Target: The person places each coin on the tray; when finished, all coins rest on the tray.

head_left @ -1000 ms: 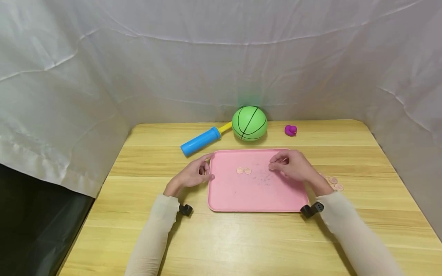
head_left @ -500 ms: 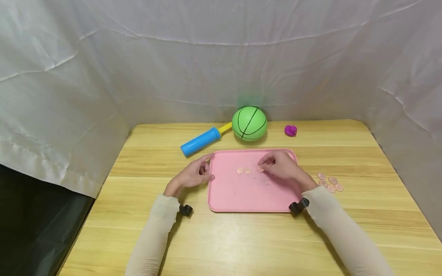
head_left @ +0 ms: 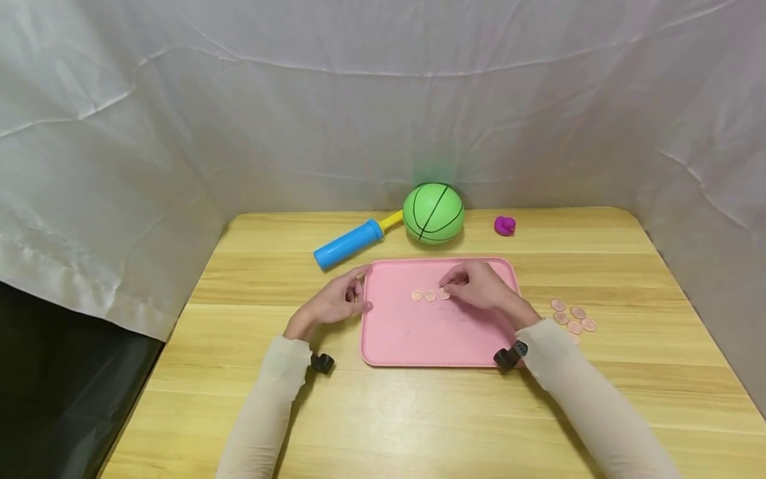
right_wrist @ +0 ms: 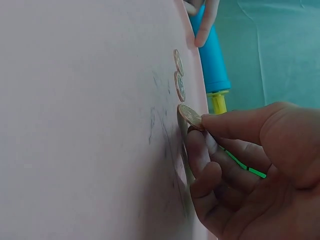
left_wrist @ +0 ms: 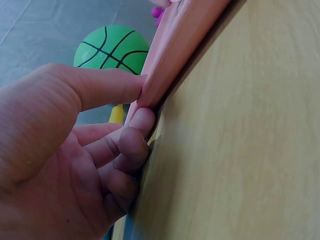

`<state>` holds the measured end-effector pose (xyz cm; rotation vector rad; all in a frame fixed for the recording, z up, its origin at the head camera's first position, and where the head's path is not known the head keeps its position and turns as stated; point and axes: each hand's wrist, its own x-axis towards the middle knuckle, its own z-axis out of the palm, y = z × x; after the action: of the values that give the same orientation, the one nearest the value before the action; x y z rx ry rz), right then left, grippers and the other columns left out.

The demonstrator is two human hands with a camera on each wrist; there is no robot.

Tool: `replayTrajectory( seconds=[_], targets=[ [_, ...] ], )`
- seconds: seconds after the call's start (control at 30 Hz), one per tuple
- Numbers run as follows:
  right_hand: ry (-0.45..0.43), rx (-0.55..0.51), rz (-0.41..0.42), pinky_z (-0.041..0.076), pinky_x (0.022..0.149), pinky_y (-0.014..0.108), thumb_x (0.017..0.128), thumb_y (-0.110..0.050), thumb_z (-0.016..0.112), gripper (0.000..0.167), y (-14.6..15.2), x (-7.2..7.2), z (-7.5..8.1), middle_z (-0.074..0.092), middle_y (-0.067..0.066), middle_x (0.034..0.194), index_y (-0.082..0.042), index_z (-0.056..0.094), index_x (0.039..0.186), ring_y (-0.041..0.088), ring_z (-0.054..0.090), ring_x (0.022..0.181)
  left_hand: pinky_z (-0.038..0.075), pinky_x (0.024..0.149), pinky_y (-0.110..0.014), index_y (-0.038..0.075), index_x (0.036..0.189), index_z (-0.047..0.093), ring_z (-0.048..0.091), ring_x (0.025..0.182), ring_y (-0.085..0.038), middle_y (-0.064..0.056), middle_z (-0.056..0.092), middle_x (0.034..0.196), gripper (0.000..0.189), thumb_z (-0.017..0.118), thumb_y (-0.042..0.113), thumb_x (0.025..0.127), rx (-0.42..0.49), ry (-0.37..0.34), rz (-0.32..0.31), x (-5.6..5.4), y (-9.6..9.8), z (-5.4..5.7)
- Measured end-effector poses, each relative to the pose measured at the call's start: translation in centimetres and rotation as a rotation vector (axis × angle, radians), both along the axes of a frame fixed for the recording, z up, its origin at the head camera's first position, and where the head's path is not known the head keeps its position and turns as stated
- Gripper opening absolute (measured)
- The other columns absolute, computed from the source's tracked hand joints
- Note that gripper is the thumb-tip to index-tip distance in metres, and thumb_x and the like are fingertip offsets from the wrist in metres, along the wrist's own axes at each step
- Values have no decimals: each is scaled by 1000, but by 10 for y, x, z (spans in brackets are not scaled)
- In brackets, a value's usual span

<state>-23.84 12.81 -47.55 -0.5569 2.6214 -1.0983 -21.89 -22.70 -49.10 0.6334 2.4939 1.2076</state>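
Note:
My right hand (head_left: 477, 286) pinches a coppery coin (right_wrist: 190, 116) between thumb and fingers. In the right wrist view the coin tilts, its far edge low at the tray's surface. Beside it two similar coins, a nearer coin (right_wrist: 180, 86) and a farther coin (right_wrist: 178, 62), lie flat in a row on the pink tray (head_left: 431, 342). At the tray's left edge, my left hand (head_left: 331, 301) grips the rim. The left wrist view has its thumb (left_wrist: 112, 87) on the rim and the other fingers curled along the outer side.
Several more coins (head_left: 574, 326) lie on the wooden table (head_left: 395, 419) right of the tray. Behind it are a blue pump (head_left: 347, 245) with a yellow end, a green ball (head_left: 433, 213) and a purple rubber duck (head_left: 505, 226). Pale cloth (head_left: 359, 133) hangs around the table.
My right hand has moved left over the tray with the coin, bringing it beside the two coins in the row. The left hand stays on the rim.

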Motion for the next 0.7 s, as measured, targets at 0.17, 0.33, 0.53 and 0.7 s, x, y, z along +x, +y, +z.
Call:
replayTrajectory(
  seconds=[0.17,0.33,0.53,0.7],
  targets=[
    [-7,-14,-20,56,86,33,100,-12,76,17,2,1,2,81,11,111,-7,82,116,20,69,94,42,75,-22,1,170,32,53,82,-16,-7,63,95,86,78,6,99,0,-3,-1,0,0,1],
    [-22,-44,-83,58,79,28,102,-15,76,22,17,2,9,78,15,117,-6,78,121,23,71,95,43,75,-22,1,171,32,54,83,-16,-7,63,95,86,78,6,99,6,-6,-6,0,-3,2],
    [-1,-36,-97,57,71,26,102,-16,76,22,44,9,17,78,18,114,-3,77,120,23,70,91,43,76,-23,1,170,32,53,83,-16,-7,63,95,86,78,6,99,2,3,-3,1,-6,2],
    [20,-17,-104,56,73,24,102,-18,77,21,64,16,21,78,17,112,-4,78,118,24,70,94,43,76,-23,0,170,33,53,83,-17,-7,62,95,86,79,6,98,-9,9,12,4,-11,2]
  ],
)
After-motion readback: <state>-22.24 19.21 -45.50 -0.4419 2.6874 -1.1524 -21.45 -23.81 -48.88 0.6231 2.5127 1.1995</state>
